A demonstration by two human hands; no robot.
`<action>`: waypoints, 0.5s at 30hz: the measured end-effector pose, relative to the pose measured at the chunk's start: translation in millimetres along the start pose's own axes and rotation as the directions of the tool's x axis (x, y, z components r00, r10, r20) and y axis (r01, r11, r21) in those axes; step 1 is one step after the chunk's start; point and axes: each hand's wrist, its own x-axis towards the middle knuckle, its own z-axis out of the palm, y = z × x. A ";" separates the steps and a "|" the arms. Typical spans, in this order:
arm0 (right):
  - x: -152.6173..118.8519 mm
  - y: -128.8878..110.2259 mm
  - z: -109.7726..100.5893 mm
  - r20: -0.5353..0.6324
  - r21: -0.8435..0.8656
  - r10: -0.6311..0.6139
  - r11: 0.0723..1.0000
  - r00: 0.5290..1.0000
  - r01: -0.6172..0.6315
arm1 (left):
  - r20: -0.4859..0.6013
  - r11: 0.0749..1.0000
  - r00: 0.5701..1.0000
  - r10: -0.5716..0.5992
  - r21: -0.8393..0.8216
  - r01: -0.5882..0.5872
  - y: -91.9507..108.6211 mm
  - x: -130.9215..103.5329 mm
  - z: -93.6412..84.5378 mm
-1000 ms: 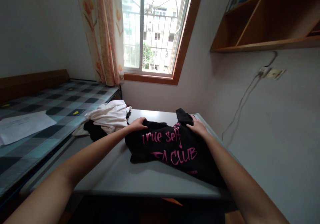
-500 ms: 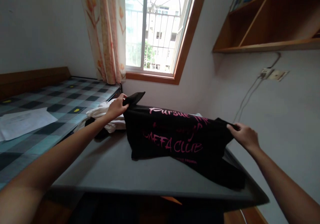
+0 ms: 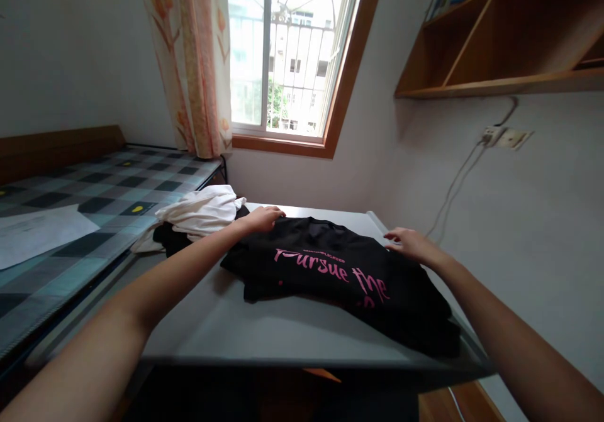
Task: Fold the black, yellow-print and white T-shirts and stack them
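A black T-shirt [image 3: 325, 271] with pink lettering lies rumpled on the grey tabletop [image 3: 217, 327], its lower part bunched beneath the printed front. My left hand [image 3: 265, 218] rests at the shirt's far left edge, fingers stretched out and lying low over the cloth. At the far right shoulder of the shirt is my right hand [image 3: 409, 244], its fingers extended with a small gap between thumb and fingers. Part of the cloth under both hands is hidden.
White clothes [image 3: 202, 211] are heaped left of the shirt, with black cloth [image 3: 172, 238] beneath. A checked bed [image 3: 94, 189] bearing a paper sheet [image 3: 44, 236] adjoins the table. Wooden shelves [image 3: 500, 82] overhang at right, above a wall socket [image 3: 507, 137] with cables.
The T-shirt, held up by both hands half a second ago, has come down onto the table. Both hands have lowered, moved closer together and loosened; more top lettering shows.
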 end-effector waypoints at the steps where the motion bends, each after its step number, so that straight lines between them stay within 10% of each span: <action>1: 5.0 -6.6 6.7 -0.011 0.027 -0.005 1.000 1.000 0.005 | 0.028 1.000 0.999 -0.024 -0.011 0.025 -1.0 7.1 4.2; 10: 28.7 0.9 52.8 0.323 0.069 -0.110 0.993 0.940 0.092 | 0.195 0.958 0.939 -0.281 0.117 0.263 -36.5 35.1 22.0; 15: 22.1 -5.1 46.7 0.374 0.181 -0.183 0.976 0.909 0.122 | 0.200 0.965 0.951 -0.234 0.167 0.203 -31.2 26.5 17.4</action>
